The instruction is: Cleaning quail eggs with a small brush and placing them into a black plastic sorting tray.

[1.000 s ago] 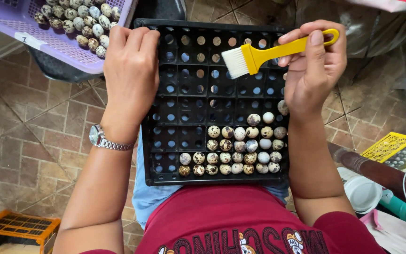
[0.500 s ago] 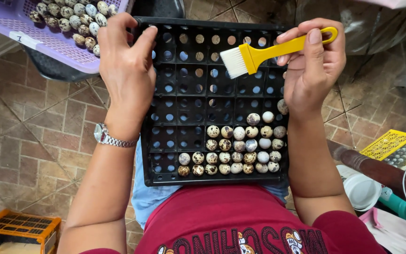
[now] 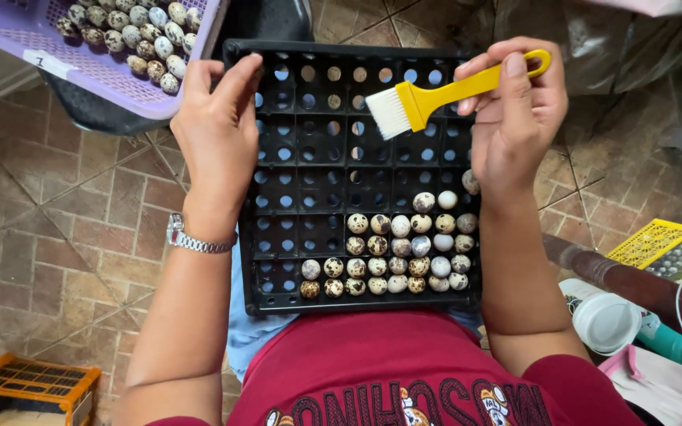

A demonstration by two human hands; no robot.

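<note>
On lap, black gridded egg tray (image 3: 317, 170), speckled eggs (image 3: 392, 256) filling near rows

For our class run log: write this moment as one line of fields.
left hand: resting on black egg tray | right hand: holding yellow brush above tray | speckled eggs: near rows | purple basket: upper left

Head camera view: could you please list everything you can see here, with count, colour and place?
Egg tray: one, black, on the lap, mostly unfilled.
Quail eggs in tray: a few dozen, speckled, near right corner.
Basket: one, lilac, top left, holding more speckled eggs.
Brush: one, yellow handle, white bristles, over the tray.
Small crate: one, yellow, right.
Crate: one, orange, bottom left.
Cup: one, white, lower right.
Floor tiles: brown.
Wristwatch: one, silver, left wrist.
Left hand: on the tray's left part.
Right hand: grip on the brush.
</note>
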